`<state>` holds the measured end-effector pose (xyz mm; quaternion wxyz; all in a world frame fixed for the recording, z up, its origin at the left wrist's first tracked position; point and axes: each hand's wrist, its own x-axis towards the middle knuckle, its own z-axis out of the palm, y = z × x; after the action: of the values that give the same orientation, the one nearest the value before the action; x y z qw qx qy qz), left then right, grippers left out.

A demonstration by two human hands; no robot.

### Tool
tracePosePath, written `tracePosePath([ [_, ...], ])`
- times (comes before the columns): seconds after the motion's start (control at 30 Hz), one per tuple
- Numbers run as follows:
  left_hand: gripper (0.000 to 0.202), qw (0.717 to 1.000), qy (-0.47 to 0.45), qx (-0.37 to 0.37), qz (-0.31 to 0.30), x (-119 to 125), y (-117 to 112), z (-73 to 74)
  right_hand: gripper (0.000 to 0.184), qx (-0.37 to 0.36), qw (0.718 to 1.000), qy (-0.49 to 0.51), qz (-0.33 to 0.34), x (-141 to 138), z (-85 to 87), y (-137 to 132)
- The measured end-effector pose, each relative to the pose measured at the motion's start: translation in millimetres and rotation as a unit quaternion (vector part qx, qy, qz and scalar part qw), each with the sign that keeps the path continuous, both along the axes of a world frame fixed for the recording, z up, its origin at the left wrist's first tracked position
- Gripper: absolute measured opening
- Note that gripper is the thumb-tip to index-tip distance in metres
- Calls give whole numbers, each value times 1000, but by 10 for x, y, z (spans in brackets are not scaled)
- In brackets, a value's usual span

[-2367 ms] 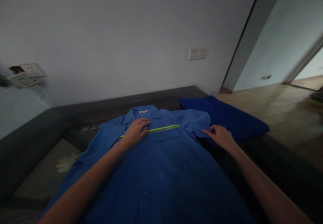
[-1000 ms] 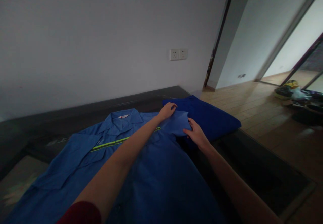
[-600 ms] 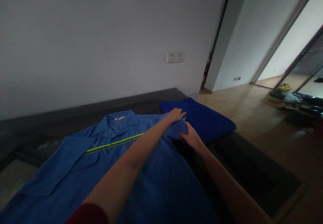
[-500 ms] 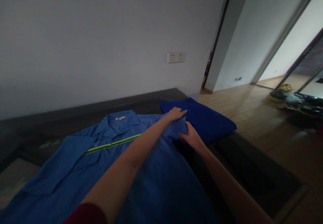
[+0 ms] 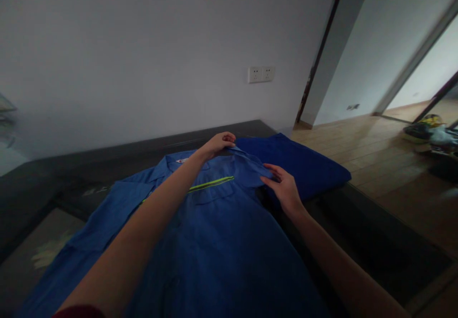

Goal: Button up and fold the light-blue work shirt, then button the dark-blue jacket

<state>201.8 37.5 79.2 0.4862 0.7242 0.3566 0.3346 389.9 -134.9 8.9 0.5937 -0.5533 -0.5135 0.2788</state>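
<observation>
A blue work shirt with a yellow-green stripe across the chest lies front up, its collar toward the wall. My left hand pinches the cloth at the shoulder seam, lifting it slightly. At the end of the short sleeve, my right hand has the cuff between thumb and fingers. The sleeve cloth is stretched between both hands. Behind it rests a darker blue folded cloth. My left forearm covers part of the collar and stripe.
The shirt lies on a dark table or bench set against a white wall with a double socket. Wooden floor stretches to the right, where several bags and other items are piled. A pale item lies at lower left.
My left hand has moved from the sleeve's end to the shoulder, raising the cloth there. My right hand stays at the cuff. The view has shifted slightly left.
</observation>
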Motion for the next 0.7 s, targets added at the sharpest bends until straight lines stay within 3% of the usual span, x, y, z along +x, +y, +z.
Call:
tracePosePath([
  [0.1,35,998,9,-22,-50,-473,-82,-29,53,-7,996,-92,20,-140,0,-62],
  [0.2,40,992,110,1,-61,-848,-166,-173,63,-25,974,-217,52,-281,-72,-119],
  [0.33,42,950,299,75,-45,-1064,-203,-407,41,-29,933,-341,110,-392,-151,-173],
  [0.5,36,922,370,109,21,-923,-104,-567,37,-21,914,-387,123,-435,-79,-213],
  [0.6,25,901,405,138,75,-695,-56,-618,40,-4,918,-376,127,-466,-38,-233],
  [0.7,28,878,432,163,125,-422,-78,-683,42,-9,921,-364,140,-485,-57,-240],
])
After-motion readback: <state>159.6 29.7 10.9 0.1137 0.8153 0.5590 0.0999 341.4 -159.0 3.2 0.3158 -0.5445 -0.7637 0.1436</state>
